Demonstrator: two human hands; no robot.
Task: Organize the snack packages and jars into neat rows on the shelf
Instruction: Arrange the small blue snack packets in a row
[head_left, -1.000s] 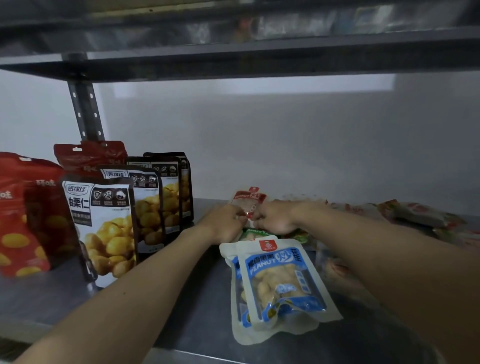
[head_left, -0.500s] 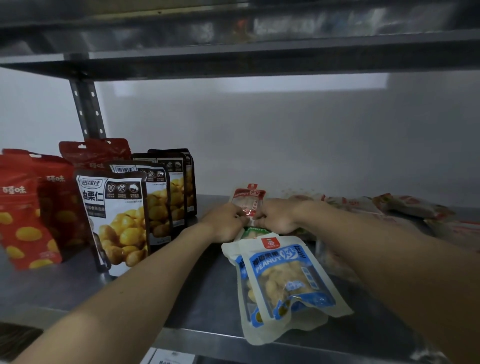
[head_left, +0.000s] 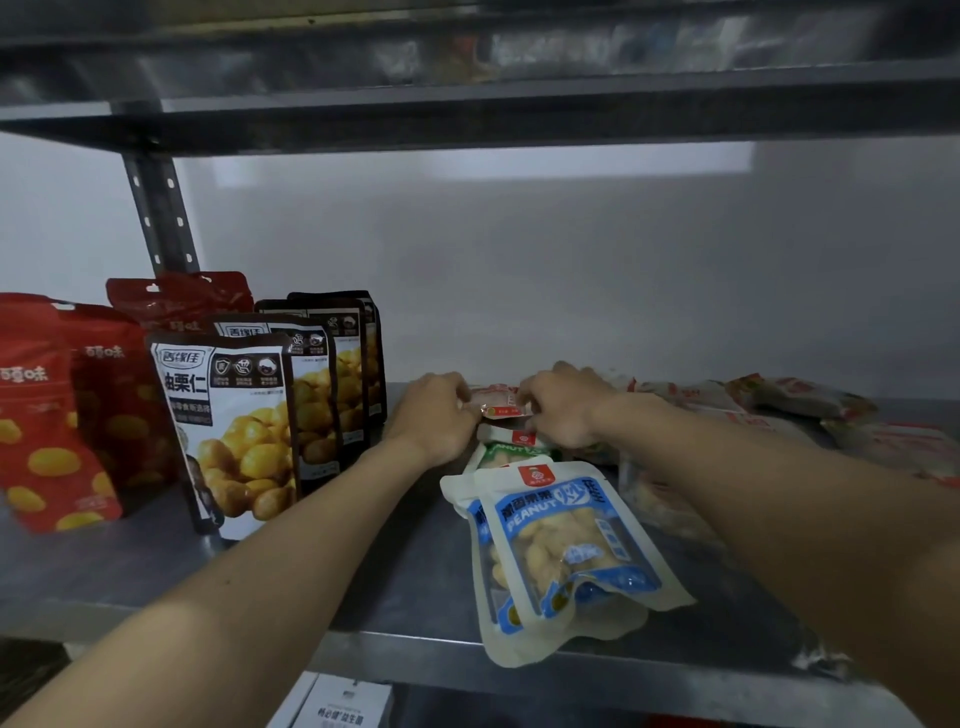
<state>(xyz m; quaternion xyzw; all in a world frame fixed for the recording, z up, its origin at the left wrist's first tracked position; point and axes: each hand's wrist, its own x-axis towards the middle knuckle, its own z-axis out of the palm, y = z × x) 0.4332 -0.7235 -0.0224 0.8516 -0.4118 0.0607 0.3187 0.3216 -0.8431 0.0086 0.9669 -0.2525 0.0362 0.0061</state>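
My left hand (head_left: 439, 415) and my right hand (head_left: 563, 405) both grip a small red-and-white snack packet (head_left: 501, 402) far back on the metal shelf (head_left: 363, 587). The packet now lies low, almost flat, atop a green-and-white peanut packet (head_left: 511, 451). In front of those lie two blue peanut packets (head_left: 561, 545), stacked and reaching the shelf's front edge. At the left stand a row of black-and-white chestnut bags (head_left: 244, 431) and red bags (head_left: 47, 415).
Several loose red-and-white packets (head_left: 800, 400) lie scattered at the back right. A steel upright (head_left: 158, 213) rises behind the bags, and an upper shelf (head_left: 467, 98) hangs low overhead. A white box (head_left: 343, 706) shows below the shelf edge.
The small red-and-white packet stood upright between my hands and has been tipped down flat. The camera has shifted slightly, moving the bags rightward in view.
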